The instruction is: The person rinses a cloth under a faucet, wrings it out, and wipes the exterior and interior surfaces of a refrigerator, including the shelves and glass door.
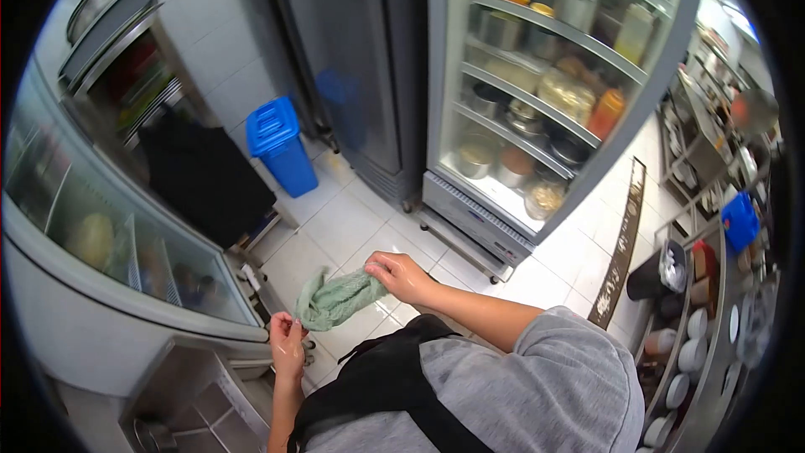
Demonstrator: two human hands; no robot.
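A pale green cloth (340, 300) is stretched between my two hands in front of my body, bunched and crumpled. My left hand (288, 342) pinches its lower left corner, close to the glass-fronted fridge on that side. With fingers closed around the other end, my right hand (402, 275) holds the cloth a little higher. Both hands look wet. Below the cloth lies the white tiled floor (327, 231).
A lit glass-door fridge (537, 109) with jars and bottles stands ahead, beside a dark tall cabinet (344, 59). A blue lidded bin (285, 147) sits on the floor. A metal sink (193, 394) is at lower left, a floor drain (619, 243) at right.
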